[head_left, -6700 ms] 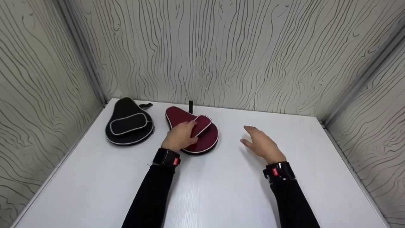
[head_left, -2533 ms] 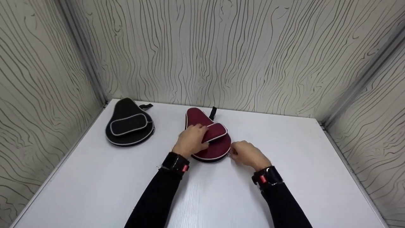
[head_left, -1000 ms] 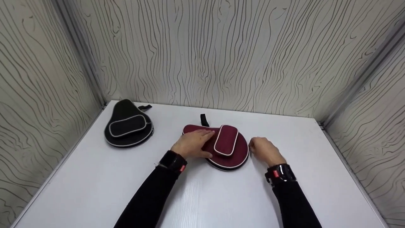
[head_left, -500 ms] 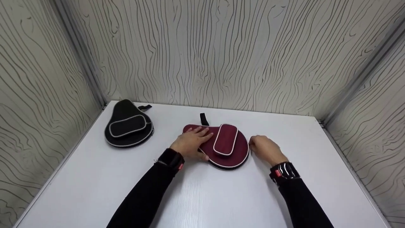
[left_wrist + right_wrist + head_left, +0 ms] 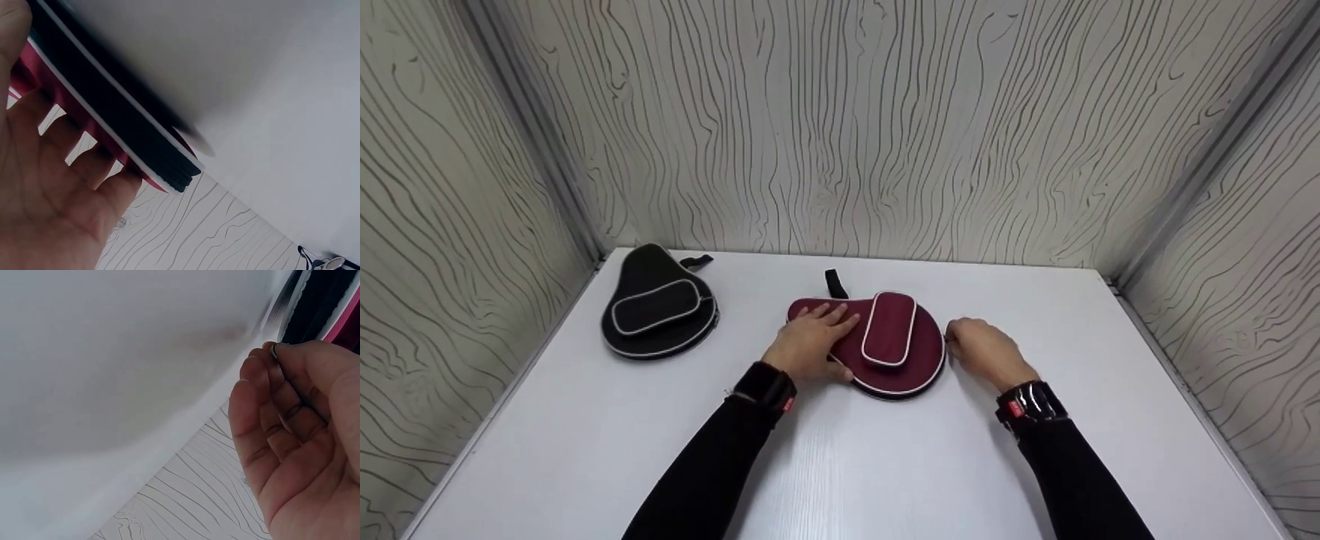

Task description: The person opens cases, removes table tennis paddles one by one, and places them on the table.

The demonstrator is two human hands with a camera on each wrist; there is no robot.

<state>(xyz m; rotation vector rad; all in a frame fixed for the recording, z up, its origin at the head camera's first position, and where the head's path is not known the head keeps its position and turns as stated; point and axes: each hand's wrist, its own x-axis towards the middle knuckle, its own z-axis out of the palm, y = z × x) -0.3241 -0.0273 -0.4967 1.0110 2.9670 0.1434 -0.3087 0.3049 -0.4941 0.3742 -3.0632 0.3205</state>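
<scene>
A dark red table tennis paddle case (image 5: 926, 352) with white piping and a raised pocket lies flat on the table, its narrow end to the left. My left hand (image 5: 806, 345) rests on that narrow end, fingers spread over the top, thumb along the near edge. The black zipped side of the case shows beside this hand in the left wrist view. At the rounded right edge, my right hand (image 5: 986, 351) pinches the zipper pull (image 5: 274, 351), of which only a small metallic bit shows between thumb and fingers. The zipper looks closed along the visible side.
A black paddle case (image 5: 649, 341) with white piping and a strap lies at the back left of the white table (image 5: 855, 472). A black strap (image 5: 835, 283) sticks out behind the red case. Patterned panels (image 5: 825, 135) enclose the back and both sides.
Over the earlier frames the red case has moved right and turned, its narrow end now leftward. My right hand has come to its edge and pinched the zipper pull; my left fingers have spread.
</scene>
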